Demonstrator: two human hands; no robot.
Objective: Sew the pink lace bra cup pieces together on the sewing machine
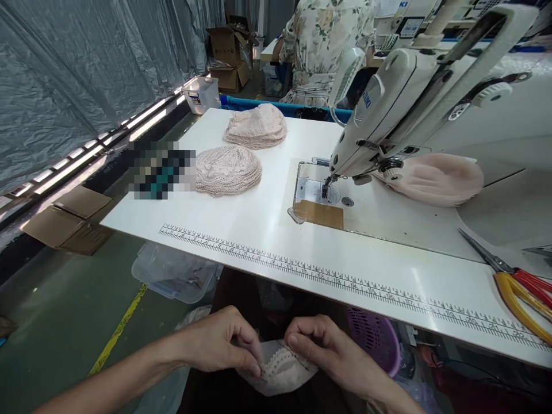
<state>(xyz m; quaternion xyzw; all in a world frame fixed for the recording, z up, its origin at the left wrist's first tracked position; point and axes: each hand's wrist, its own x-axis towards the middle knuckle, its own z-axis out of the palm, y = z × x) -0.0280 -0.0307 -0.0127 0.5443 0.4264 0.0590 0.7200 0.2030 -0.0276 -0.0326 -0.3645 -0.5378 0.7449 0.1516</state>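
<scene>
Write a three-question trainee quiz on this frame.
1. True or false: the left hand and right hand both pinch one lace piece, held off the table.
2. Where do the scissors lie? A) on the floor B) on the table, at the right C) under the needle
3. Fill in: ___ lace stacks lie left of the sewing machine.
Key: 1 true; 2 B; 3 two.
</scene>
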